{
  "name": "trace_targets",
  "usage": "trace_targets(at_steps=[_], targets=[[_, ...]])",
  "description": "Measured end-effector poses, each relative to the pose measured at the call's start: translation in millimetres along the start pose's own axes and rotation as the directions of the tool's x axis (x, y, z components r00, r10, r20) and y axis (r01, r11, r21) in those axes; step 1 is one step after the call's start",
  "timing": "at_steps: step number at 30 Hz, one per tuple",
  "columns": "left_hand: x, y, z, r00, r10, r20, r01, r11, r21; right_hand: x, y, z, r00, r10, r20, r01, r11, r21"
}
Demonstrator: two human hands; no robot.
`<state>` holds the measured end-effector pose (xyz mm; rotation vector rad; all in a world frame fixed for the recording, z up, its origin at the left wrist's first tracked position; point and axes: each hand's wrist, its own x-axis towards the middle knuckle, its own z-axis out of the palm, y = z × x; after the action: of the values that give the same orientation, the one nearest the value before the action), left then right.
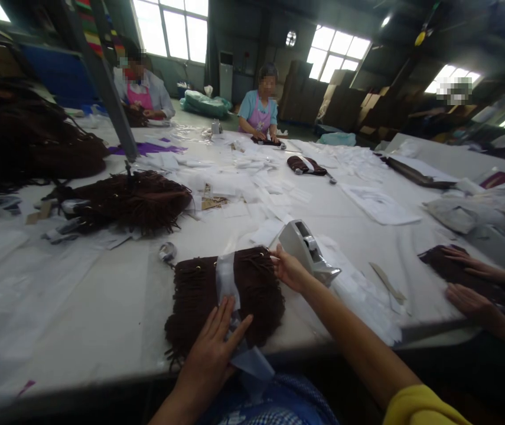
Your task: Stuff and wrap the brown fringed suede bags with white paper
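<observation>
A dark brown fringed bag (194, 295) lies on the table in front of me, with a strip of whitish translucent wrapping (226, 276) running down across its middle. My left hand (217, 339) rests flat on the strip and the bag's lower part, fingers stretched out. The strip's loose end (254, 366) hangs over the table's front edge. At the bag's upper right corner, my right hand (288, 268) has its thumb and fingers closed on the edge. Just beyond that hand stands a grey tape dispenser (305, 248). A round silvery piece (168, 252) lies by the bag's upper left corner.
More brown fringed bags (132, 200) are heaped on the left beside a metal post (110, 88). A wrapped bag (306, 165) lies farther back. Another person's hands (478, 301) work on a brown piece at right. Two people sit across the table (101, 307).
</observation>
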<state>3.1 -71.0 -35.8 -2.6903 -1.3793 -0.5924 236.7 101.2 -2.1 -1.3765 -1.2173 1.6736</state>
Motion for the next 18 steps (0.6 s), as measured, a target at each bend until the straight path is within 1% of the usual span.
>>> trace_targets(at_steps=[1,2,3,4,5,6,7,8,10,12,13,14,16,17,18], targets=[[-1.2,-0.5,1.0,1.0,0.005,-0.01,-0.005,1.0,0.0,2.7,3.4,4.1,0.999,0.02,0.037,-0.023,0.996,0.086],[-2.5,-0.9,1.9,1.0,0.011,-0.019,-0.011,1.0,0.001,6.1,5.4,8.6,0.998,0.007,0.061,-0.014,0.994,0.113],[-3.7,-1.1,2.6,1.0,0.014,-0.025,-0.014,1.0,0.001,10.1,5.9,13.4,0.997,-0.036,0.07,0.029,0.995,0.099],[-4.9,-1.3,3.2,1.0,0.014,-0.027,-0.014,1.0,0.0,14.7,5.2,17.9,0.992,-0.106,0.065,0.102,0.993,0.055],[-5.8,-1.2,3.6,1.0,0.011,-0.027,-0.011,1.0,-0.002,20.0,3.3,21.9,0.978,-0.201,0.05,0.202,0.979,-0.016],[-6.5,-1.1,4.0,1.0,0.007,-0.026,-0.007,1.0,-0.006,26.0,0.5,25.3,0.95,-0.308,0.041,0.311,0.944,-0.107],[-7.0,-0.9,4.4,1.0,-0.001,-0.025,0.0,1.0,-0.01,32.8,-3.1,28.0,0.909,-0.415,0.046,0.414,0.884,-0.215],[-7.2,-0.7,4.9,1.0,-0.004,-0.027,0.003,1.0,-0.014,40.2,-7.4,30.1,0.861,-0.504,0.073,0.498,0.803,-0.326],[-7.0,-0.7,6.5,0.999,-0.005,-0.04,0.004,1.0,-0.022,55.7,-16.8,33.6,0.762,-0.622,0.18,0.617,0.612,-0.495],[-6.5,-1.2,8.6,0.997,-0.004,-0.081,0.001,0.999,-0.037,69.2,-25.8,37.8,0.681,-0.655,0.327,0.698,0.446,-0.56],[-6.3,-1.5,9.6,0.994,-0.005,-0.106,0.0,0.999,-0.045,74.2,-29.6,40.4,0.654,-0.647,0.393,0.728,0.399,-0.557],[-6.1,-1.8,10.3,0.992,-0.006,-0.125,0.0,0.999,-0.052,77.5,-32.7,43.1,0.642,-0.621,0.45,0.751,0.392,-0.531],[-5.8,-1.9,10.8,0.99,-0.015,-0.139,0.006,0.998,-0.06,79.0,-35.5,47.9,0.633,-0.557,0.537,0.774,0.44,-0.456],[-5.8,-1.7,10.6,0.991,-0.023,-0.134,0.015,0.998,-0.062,77.6,-35.1,49.6,0.648,-0.521,0.556,0.76,0.495,-0.422],[-5.9,-1.4,10.2,0.992,-0.033,-0.124,0.025,0.998,-0.064,75.1,-33.3,50.5,0.68,-0.478,0.556,0.723,0.564,-0.399]])
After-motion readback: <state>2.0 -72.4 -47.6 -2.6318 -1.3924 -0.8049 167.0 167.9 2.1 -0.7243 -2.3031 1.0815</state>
